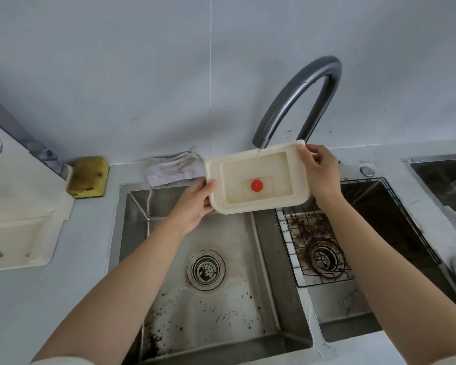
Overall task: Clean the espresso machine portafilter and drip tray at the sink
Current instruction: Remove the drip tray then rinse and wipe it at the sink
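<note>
Left hand (195, 204) and right hand (317, 169) grip the drip tray (256, 177) ends, long axis across mid-frame, under the faucet (298, 101).

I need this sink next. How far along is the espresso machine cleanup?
Looks done: coffee grounds litter the right basin, suggesting the portafilter was emptied; it isn't clearly in view. In hand: the left hand and right hand hold the cream drip tray under a thin trickle from the faucet. Left: finish rinsing the tray, probably flush the grounds away.
</note>
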{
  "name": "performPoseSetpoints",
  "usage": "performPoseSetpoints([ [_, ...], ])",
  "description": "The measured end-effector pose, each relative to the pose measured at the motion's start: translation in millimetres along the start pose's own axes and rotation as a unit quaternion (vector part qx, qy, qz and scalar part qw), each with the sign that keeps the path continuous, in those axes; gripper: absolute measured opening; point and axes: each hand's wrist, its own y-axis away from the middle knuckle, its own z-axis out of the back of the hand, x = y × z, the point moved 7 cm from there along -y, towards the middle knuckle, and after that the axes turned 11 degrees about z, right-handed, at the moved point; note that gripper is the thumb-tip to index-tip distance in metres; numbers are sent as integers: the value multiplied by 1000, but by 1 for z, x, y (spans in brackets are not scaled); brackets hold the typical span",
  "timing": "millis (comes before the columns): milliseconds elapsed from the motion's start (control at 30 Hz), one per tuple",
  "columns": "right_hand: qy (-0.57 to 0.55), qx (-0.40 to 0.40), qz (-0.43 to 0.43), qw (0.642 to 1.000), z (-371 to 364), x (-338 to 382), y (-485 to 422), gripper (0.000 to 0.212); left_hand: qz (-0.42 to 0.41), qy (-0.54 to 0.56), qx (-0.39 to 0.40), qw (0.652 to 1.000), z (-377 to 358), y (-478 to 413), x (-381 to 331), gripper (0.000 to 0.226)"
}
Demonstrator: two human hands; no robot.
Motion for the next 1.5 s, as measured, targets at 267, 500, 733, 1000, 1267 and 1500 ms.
performPoseSetpoints([
  [267, 22, -18, -34, 999, 14, -14, 1, 32, 34, -7, 4, 999, -12, -7, 11, 15],
  [500, 31, 7, -66, 997, 15, -19, -1, 27, 61, -36, 3, 997, -12, -1, 16, 22],
  [733, 51, 74, -100, 991, 1, -31, 9, 40, 89, -36, -5, 995, 1, 11, 25, 23],
  [1000, -52, 173, -198, 963, -33, -46, 33, 25, 74, -8, -56, 996, 30, 26, 26, 17],
  [1267, -121, 185, -173, 960, -65, -30, 38, 30, 9, 51, -75, 996, 51, 40, -2, 27],
  [1500, -126, 169, -156, 965, -74, -16, 31, 16, -18, 70, -79, 994, 54, 45, -19, 15],
])
